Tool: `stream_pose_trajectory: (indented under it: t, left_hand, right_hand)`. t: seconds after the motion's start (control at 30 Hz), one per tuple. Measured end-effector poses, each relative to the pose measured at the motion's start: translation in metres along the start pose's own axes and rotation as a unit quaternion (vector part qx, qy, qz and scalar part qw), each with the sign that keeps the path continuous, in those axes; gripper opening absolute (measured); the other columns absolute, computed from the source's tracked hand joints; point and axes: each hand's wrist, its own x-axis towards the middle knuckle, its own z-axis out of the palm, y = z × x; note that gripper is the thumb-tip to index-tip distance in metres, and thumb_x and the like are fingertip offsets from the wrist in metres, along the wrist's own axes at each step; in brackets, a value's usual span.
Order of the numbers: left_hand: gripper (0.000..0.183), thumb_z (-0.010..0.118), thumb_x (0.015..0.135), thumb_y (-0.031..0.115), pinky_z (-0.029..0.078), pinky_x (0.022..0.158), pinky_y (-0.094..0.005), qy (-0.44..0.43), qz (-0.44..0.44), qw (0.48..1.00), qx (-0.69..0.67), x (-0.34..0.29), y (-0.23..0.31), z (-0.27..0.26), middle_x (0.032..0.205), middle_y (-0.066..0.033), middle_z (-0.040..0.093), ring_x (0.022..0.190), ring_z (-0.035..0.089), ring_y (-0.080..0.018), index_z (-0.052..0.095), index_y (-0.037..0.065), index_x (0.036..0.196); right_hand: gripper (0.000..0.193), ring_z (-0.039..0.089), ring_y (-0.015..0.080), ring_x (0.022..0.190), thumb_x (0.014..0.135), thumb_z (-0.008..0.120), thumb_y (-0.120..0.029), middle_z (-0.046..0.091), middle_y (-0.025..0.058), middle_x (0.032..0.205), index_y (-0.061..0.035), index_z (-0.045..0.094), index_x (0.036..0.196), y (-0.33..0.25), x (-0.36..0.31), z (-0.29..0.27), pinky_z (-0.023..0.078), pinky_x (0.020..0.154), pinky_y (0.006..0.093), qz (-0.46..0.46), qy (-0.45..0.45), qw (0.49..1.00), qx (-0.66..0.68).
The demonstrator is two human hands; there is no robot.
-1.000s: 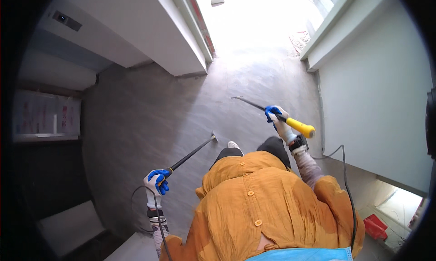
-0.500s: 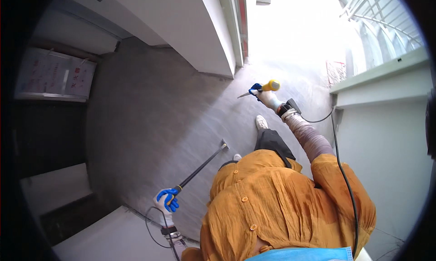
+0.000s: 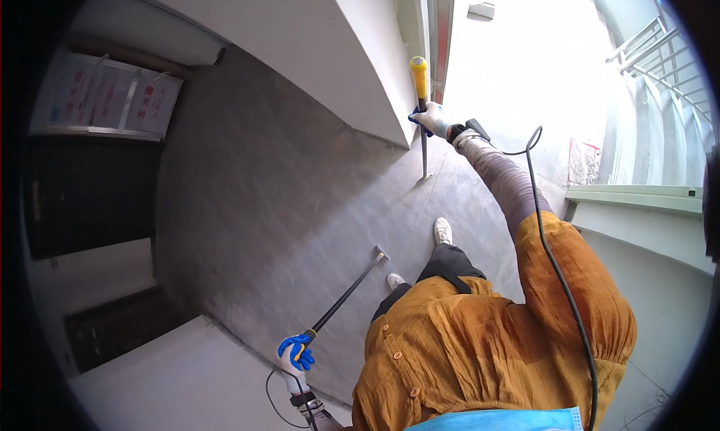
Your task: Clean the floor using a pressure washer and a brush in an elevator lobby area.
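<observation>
My left hand (image 3: 294, 354), in a blue and white glove, grips the handle of a long black rod (image 3: 347, 291) whose flat metal tip rests on the grey floor (image 3: 277, 206) near my feet. My right hand (image 3: 431, 119), gloved the same way, is stretched far forward and holds a second rod with a yellow handle (image 3: 418, 77). This rod stands nearly upright, its tip (image 3: 425, 177) touching the floor beside the white wall (image 3: 315, 48). A black cable (image 3: 555, 273) runs from my right wrist along my sleeve.
I wear an orange shirt (image 3: 487, 341) and white shoes (image 3: 442, 230). A dark door (image 3: 82, 198) with posted papers (image 3: 112, 101) is on the left. A metal railing (image 3: 660, 63) and low white ledge (image 3: 637, 202) stand on the right. Bright daylight fills the passage ahead.
My right hand has swung the yellow-handled rod from pointing sideways to nearly upright and further forward. The view has turned left. My left hand keeps its rod tip on the floor.
</observation>
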Motion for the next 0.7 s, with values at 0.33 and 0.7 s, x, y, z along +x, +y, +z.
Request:
stream_pose_trajectory:
  t: [0.33,0.7]
  left_hand:
    - [0.025,0.052,0.074,0.019,0.038,0.029,-0.0241,0.01,-0.002,0.999,0.042,-0.008,0.013,0.025,0.065,-0.0143,0.061,0.035,0.051,-0.0192,0.062,-0.002,0.085]
    - [0.019,0.051,0.077,0.012,0.034,0.031,-0.0214,0.013,0.039,0.999,-0.002,-0.02,0.022,0.035,0.066,-0.0116,0.061,0.036,0.049,-0.014,0.062,0.0,0.086]
  right_hand:
    - [0.044,0.062,0.0308,0.086,0.072,0.065,-0.024,0.063,0.0194,0.091,-0.0013,0.052,0.108,-0.015,0.043,-0.024,0.048,0.076,0.0367,-0.09,0.053,0.995,-0.004]
    - [0.058,0.059,0.0339,0.095,0.074,0.066,-0.026,0.062,0.0218,0.099,-0.002,0.044,0.122,-0.021,0.044,-0.015,0.046,0.082,0.0381,-0.153,0.104,0.982,-0.022]
